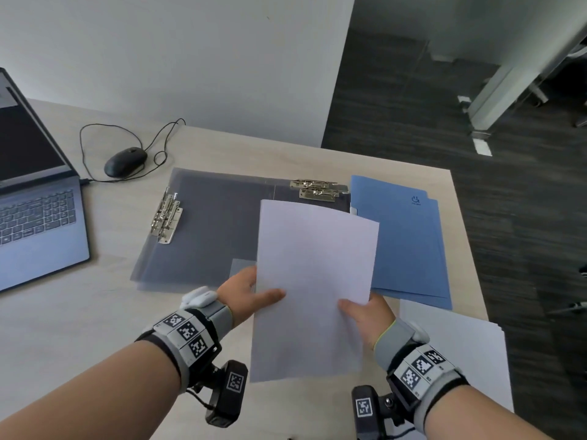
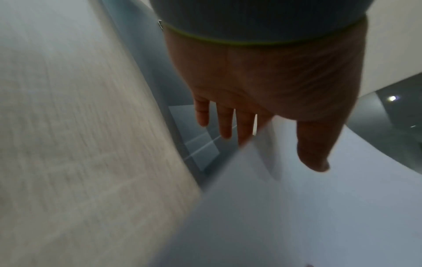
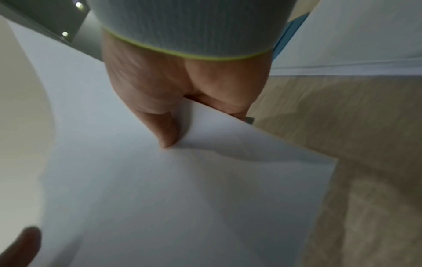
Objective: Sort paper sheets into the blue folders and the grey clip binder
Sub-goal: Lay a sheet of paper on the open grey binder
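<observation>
Both hands hold a white paper sheet (image 1: 313,287) up over the desk, in front of the open grey clip binder (image 1: 209,223). My left hand (image 1: 251,295) pinches its left edge, thumb on top and fingers underneath (image 2: 224,124). My right hand (image 1: 365,315) pinches the right edge, thumb (image 3: 166,131) on top of the paper sheet (image 3: 171,189). The binder lies flat with one metal clip (image 1: 165,217) on its left half and another (image 1: 317,189) at the top. Blue folders (image 1: 403,239) lie stacked to the binder's right.
A stack of white paper (image 1: 460,347) sits at the desk's right front corner. A laptop (image 1: 35,198) stands open at the left, with a black wired mouse (image 1: 125,161) behind the binder. The desk edge (image 1: 467,236) drops to dark carpet at the right.
</observation>
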### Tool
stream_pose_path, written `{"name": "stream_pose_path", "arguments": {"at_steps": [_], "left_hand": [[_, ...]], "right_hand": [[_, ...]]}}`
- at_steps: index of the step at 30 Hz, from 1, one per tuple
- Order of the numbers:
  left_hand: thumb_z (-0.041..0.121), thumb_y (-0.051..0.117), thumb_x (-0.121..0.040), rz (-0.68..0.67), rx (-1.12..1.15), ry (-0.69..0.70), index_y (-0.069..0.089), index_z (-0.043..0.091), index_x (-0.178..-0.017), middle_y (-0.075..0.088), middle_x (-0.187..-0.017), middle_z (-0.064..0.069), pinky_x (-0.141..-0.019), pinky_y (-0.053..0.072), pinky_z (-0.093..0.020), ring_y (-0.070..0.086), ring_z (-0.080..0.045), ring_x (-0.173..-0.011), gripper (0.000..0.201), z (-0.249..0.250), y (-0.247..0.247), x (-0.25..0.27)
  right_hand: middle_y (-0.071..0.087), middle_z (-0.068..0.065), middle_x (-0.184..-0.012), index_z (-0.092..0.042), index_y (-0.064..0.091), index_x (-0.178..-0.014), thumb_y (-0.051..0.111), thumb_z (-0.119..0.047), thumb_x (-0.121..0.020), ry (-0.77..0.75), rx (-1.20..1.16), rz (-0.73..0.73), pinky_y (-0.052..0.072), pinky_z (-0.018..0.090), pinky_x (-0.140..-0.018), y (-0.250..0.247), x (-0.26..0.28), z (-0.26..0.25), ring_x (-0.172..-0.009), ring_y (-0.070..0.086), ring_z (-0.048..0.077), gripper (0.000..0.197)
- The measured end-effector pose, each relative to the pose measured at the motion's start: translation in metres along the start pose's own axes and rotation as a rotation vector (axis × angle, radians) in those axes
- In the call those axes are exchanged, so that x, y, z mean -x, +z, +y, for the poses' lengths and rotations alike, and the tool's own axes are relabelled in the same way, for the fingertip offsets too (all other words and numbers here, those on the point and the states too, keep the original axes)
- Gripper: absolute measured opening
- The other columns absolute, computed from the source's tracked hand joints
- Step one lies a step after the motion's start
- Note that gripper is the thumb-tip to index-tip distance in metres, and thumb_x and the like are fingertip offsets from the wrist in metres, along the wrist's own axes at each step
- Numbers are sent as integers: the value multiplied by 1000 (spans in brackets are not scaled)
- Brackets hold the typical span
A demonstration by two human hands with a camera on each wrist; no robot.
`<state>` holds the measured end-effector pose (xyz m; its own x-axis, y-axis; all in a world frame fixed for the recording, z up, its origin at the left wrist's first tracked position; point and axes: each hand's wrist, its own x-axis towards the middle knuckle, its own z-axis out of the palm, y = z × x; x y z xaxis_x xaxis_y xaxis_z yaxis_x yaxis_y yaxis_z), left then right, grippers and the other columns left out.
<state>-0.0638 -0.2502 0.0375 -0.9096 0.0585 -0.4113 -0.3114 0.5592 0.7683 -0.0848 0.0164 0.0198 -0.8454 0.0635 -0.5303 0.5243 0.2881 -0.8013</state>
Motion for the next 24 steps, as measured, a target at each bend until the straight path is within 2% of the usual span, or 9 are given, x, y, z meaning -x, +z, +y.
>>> {"name": "stream_pose_path", "arguments": {"at_steps": [2, 4, 9, 13, 17, 19, 20, 22, 24], "left_hand": [[96, 38, -60, -20, -298, -34, 43, 44, -141, 29, -157, 18, -118, 26, -49, 23, -16, -148, 97, -15, -2, -10], [87, 34, -74, -16, -514, -147, 22, 43, -151, -1, -164, 17, -121, 13, -50, -7, -18, -152, 89, -29, -1, -17], [66, 39, -85, -143, -784, -222, -5, 47, -151, -21, -163, 9, -122, 5, -50, -17, -24, -151, 81, -48, 4, -11], [60, 42, -87, -145, -836, -171, -1, 44, -152, -26, -161, 6, -121, 1, -54, -23, -27, -149, 79, -53, 9, 9], [54, 43, -86, -64, -837, -42, 38, 34, -135, -13, -165, 7, -121, 4, -52, -17, -28, -151, 54, -60, 17, 34], [50, 45, -85, -37, -804, -4, 49, 27, -124, 4, -165, 9, -120, 12, -49, -3, -25, -153, 45, -69, 22, 50], [50, 47, -83, -22, -797, 7, 55, 26, -119, 19, -163, 9, -117, 22, -48, 12, -24, -152, 44, -73, 23, 58], [51, 50, -75, 32, -803, 32, 63, 26, -103, 55, -141, 8, -95, 45, -45, 51, -26, -129, 41, -80, 25, 69], [49, 47, -72, 105, -806, 63, 62, 26, -90, 64, -105, 6, -74, 48, -39, 64, -26, -94, 33, -86, 28, 76]], "right_hand": [[73, 2, -87, -18, 72, -84, 71, -8, -83, 56, -6, 45, 53, 34, -86, -5, -6, 11, -86, 68, 24, 9], [73, 9, -96, -8, 73, -100, 70, -7, -84, 112, -10, 73, 53, 38, -91, -12, -12, 23, -91, 68, 27, 16], [70, 12, -101, -3, 70, -112, 68, -5, -85, 158, 1, 112, 51, 39, -93, -23, -16, 41, -95, 66, 29, 26], [70, 12, -99, -2, 70, -109, 69, -3, -85, 169, -14, 130, 50, 34, -86, -19, -14, 46, -90, 65, 28, 24], [69, 12, -99, 0, 70, -107, 69, 0, -83, 175, -25, 116, 48, 34, -85, -9, -12, 47, -90, 64, 29, 24], [68, 13, -97, 0, 70, -105, 68, 2, -83, 193, -13, 102, 46, 32, -83, -3, -10, 47, -88, 63, 29, 22], [68, 14, -96, 1, 70, -103, 68, 2, -83, 205, 1, 91, 46, 32, -82, -1, -9, 47, -87, 63, 29, 21], [68, 16, -97, 3, 70, -102, 68, 3, -82, 235, 24, 63, 46, 32, -82, 4, -6, 49, -87, 62, 30, 19], [68, 16, -95, 4, 70, -102, 68, 3, -82, 263, 69, 18, 47, 33, -82, 6, -1, 54, -87, 63, 31, 20]]}}
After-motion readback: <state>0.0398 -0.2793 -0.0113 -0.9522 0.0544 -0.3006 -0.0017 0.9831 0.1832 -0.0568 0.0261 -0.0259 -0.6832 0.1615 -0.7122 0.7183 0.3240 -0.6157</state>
